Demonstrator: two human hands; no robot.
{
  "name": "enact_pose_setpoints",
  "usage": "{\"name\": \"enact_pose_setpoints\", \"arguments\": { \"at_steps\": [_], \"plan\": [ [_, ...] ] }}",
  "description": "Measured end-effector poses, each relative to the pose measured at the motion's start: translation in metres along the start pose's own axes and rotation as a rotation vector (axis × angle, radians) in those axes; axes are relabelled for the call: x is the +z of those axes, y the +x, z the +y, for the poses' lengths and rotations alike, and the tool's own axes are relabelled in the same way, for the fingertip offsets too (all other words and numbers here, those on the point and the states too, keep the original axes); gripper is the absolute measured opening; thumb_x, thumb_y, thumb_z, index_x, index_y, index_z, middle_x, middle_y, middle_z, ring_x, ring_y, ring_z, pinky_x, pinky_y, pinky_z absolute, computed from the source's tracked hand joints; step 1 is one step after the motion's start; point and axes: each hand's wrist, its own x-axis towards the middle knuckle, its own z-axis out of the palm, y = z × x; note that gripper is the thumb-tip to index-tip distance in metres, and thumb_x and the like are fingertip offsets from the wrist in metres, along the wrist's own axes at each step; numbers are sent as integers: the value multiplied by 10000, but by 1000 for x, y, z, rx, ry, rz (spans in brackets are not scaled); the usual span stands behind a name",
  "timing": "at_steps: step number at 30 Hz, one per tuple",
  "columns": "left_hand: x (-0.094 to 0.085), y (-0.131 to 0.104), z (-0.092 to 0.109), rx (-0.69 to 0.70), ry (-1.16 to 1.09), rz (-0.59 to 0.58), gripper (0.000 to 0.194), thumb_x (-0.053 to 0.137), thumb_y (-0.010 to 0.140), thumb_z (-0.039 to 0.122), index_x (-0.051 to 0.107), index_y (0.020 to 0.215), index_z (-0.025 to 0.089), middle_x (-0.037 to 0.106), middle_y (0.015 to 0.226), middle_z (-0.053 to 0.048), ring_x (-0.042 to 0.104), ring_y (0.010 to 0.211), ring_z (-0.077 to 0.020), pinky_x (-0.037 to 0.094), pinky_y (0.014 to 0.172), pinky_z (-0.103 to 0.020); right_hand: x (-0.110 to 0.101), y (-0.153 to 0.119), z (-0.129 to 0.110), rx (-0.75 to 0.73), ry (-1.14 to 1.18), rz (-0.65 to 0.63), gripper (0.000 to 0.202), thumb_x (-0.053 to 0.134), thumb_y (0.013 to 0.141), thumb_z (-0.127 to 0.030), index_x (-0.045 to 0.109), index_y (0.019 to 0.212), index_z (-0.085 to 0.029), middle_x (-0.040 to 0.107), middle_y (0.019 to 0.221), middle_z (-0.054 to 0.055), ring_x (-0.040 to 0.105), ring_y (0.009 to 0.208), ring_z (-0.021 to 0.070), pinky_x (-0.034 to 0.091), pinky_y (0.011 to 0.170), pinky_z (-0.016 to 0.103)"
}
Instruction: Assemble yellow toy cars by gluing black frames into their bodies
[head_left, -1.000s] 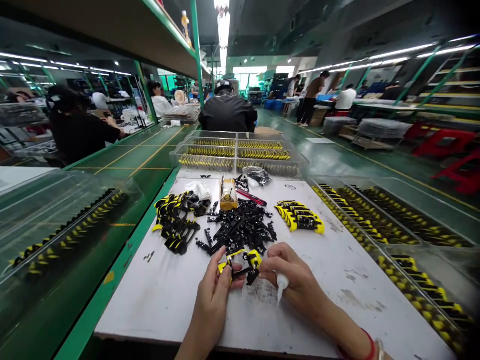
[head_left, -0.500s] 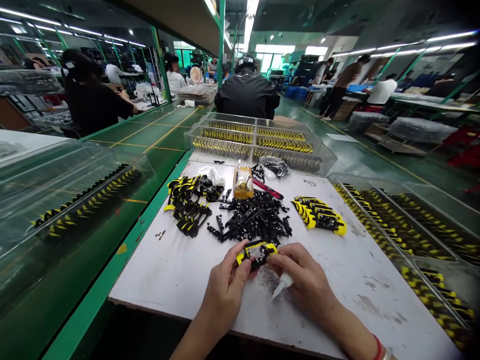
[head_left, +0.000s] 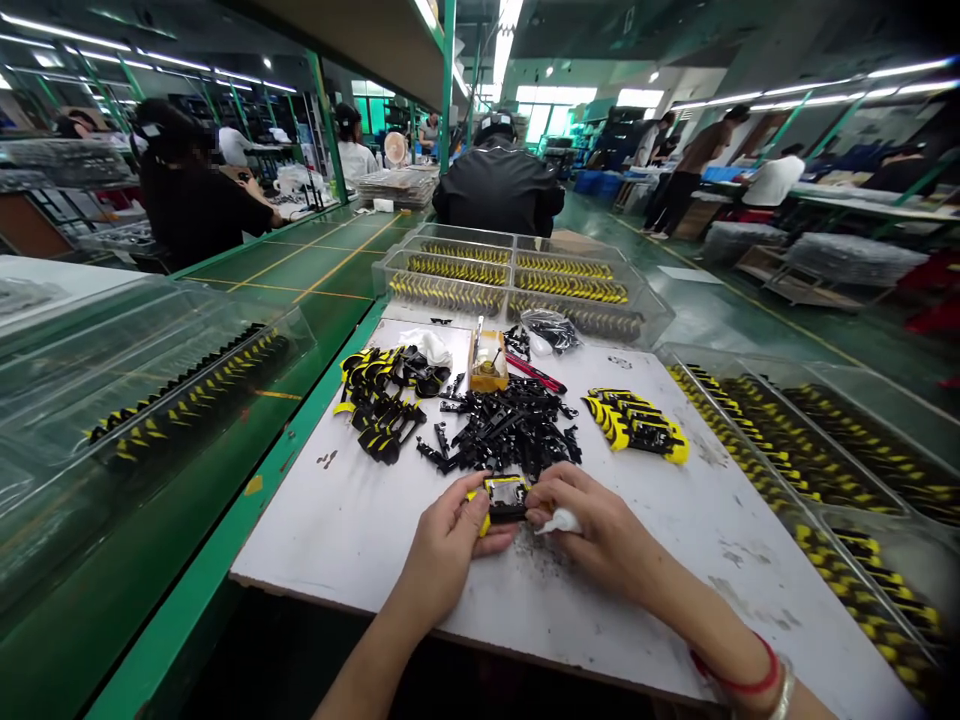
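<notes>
Above the near part of the white board, my left hand [head_left: 444, 545] grips a yellow and black plastic part [head_left: 508, 513] by its left end, thumb on the near side. The part's hollow inner side faces up. My right hand [head_left: 604, 522] is closed around a small white nozzle bottle [head_left: 561, 520], its tip pointing left and down. The thumb and forefinger of that hand pinch together at the part's right end; whether a small piece is between them is hidden. Just beyond both hands is a heap of loose black plastic pieces [head_left: 517, 425].
Yellow-black parts [head_left: 379, 400] lie on the left of the board [head_left: 337, 540], and a row of similar parts [head_left: 636, 425] on the right. A small yellowish box [head_left: 488, 370] and a red-black tool [head_left: 536, 373] stand behind the heap. Clear trays [head_left: 517, 243] of parts surround the board.
The yellow-black part has turned in my left hand. My right hand has shifted slightly, and the bottle's tip has swung up from pointing at the board to pointing left.
</notes>
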Motion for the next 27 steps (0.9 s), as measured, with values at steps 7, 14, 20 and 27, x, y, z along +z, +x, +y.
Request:
{"name": "enact_pose_setpoints", "arguments": {
  "at_steps": [7,14,20,27],
  "plan": [
    [1,3,6,-34,-19,-58,358,544,884,358,548,1159,131,637,1167,-134,697,876,-229,554,859,-373,-9,7,0,0,-70,-53,186,556,774,-54,535,876,-207,526,901,23,528,794,151,424,690,256],
    [-1,3,4,-21,-23,-80,364,521,897,371,562,1169,133,625,1183,-135,683,918,-244,514,929,-435,-16,10,-7,-45,-171,-97,167,578,771,-69,539,875,-194,524,872,26,534,783,161,423,670,258],
    [-1,3,4,-20,-35,-80,353,537,892,351,563,1170,134,621,1185,-133,632,1047,-271,510,940,-417,-18,10,-13,-43,-247,-112,187,593,735,-49,553,865,-178,532,854,31,538,761,168,421,651,263],
    [1,3,3,-11,-24,-32,445,690,791,269,523,1180,131,678,1085,-117,696,878,-197,554,854,-300,-12,8,-8,10,-52,-17,98,575,792,-113,569,840,-198,553,860,21,546,770,151,420,662,251]
  ]
}}
